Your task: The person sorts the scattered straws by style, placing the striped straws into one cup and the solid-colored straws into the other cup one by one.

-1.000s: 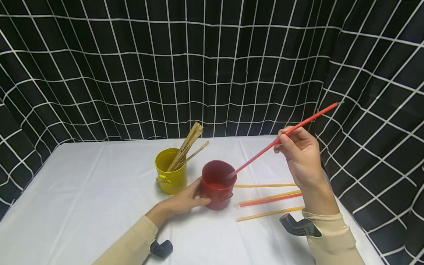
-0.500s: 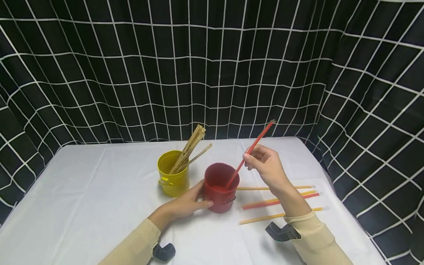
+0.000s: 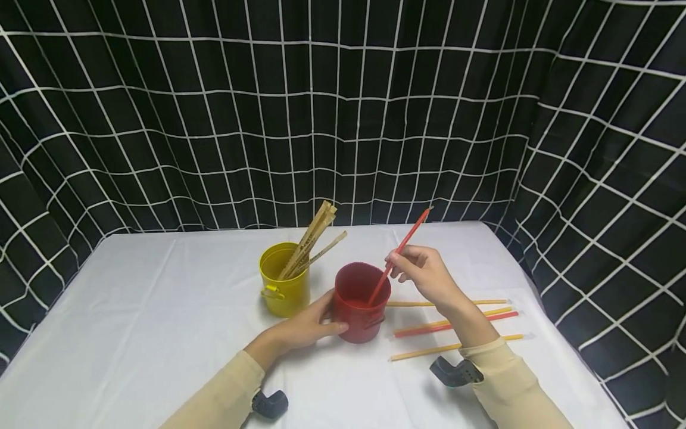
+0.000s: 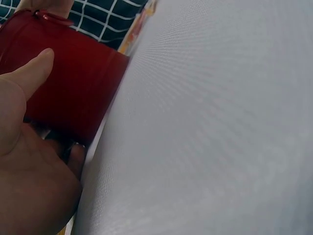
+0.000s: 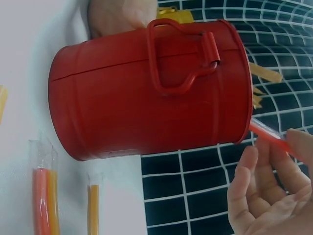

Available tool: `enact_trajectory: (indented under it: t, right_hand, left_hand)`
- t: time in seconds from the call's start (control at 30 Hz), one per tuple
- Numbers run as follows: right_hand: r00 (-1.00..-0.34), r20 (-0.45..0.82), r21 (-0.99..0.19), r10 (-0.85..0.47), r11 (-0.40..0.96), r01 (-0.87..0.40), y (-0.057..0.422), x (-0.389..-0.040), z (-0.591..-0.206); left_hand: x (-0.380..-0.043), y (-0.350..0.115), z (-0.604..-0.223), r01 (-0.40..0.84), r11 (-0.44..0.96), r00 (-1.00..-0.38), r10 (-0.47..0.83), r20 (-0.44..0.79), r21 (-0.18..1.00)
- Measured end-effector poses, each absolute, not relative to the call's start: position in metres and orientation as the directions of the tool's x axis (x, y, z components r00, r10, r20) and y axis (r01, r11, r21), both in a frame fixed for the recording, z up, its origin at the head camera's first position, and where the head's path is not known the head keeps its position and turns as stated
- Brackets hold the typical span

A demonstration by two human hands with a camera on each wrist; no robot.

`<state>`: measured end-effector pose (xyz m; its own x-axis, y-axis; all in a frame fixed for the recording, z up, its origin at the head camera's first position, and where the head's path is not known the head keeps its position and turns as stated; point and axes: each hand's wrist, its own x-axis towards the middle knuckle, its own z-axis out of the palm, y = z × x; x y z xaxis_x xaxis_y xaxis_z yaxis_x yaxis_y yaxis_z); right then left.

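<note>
At the middle of the white tabletop (image 3: 161, 310), in the head view, the red bucket (image 3: 360, 326) stands upright; the left hand (image 3: 302, 328) grips its side, while the right hand (image 3: 426, 274) pinches the red straw (image 3: 409, 234), its lower end inside the bucket; pushing the straw hard against the wall could tip or slide the bucket, should the left hand slacken; a nudge leftward could disturb the yellow bucket (image 3: 284, 299) with its paper-wrapped straws (image 3: 306, 244); the right forearm (image 3: 471, 325), if lowered, could sweep the loose straws (image 3: 418, 331); bare cloth spreads left and in front, whereas the right edge runs near those straws' ends.

In the left wrist view the thumb lies along the bucket's wall; how firmly it presses is hard to tell.

In the right wrist view the straw crosses close to the rim; its clear wrapper (image 5: 266, 128) could snag there, with open air beyond the mouth.
</note>
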<state>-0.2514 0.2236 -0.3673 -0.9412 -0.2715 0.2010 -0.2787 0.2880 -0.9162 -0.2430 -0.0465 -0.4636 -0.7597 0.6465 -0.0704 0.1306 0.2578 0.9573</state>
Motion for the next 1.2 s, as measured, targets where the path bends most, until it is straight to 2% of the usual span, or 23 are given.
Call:
enact_trajectory:
  t: [0.27, 0.57, 0.8, 0.97, 1.07, 1.2]
  right_hand:
    - [-0.949, 0.194, -0.920, -0.249, 0.290, -0.264, 0.227, -0.252, -0.370]
    - [-0.942, 0.134, -0.893, -0.307, 0.375, -0.249, 0.232, -0.254, -0.370]
    - [-0.929, 0.078, -0.829, -0.361, 0.494, -0.262, 0.251, -0.260, -0.364]
    - [-0.904, 0.042, -0.838, -0.426, 0.478, -0.264, 0.274, -0.272, -0.373]
    - [-0.886, -0.009, -0.848, -0.464, 0.473, -0.239, 0.287, -0.281, -0.383]
    - [-0.863, -0.106, -0.814, -0.494, 0.542, -0.210, 0.299, -0.288, -0.394]
  left_hand:
    - [-0.243, -0.042, -0.462, 0.118, 0.244, -0.762, 0.644, -0.070, 0.963]
    - [-0.241, -0.042, -0.463, 0.112, 0.250, -0.756, 0.649, -0.080, 0.962]
    - [-0.242, -0.046, -0.463, 0.113, 0.256, -0.760, 0.644, -0.082, 0.960]
    - [-0.245, -0.046, -0.462, 0.123, 0.255, -0.754, 0.652, -0.077, 0.959]
    - [-0.246, -0.047, -0.462, 0.119, 0.248, -0.756, 0.650, -0.074, 0.962]
    - [-0.244, -0.048, -0.462, 0.104, 0.248, -0.759, 0.645, -0.084, 0.963]
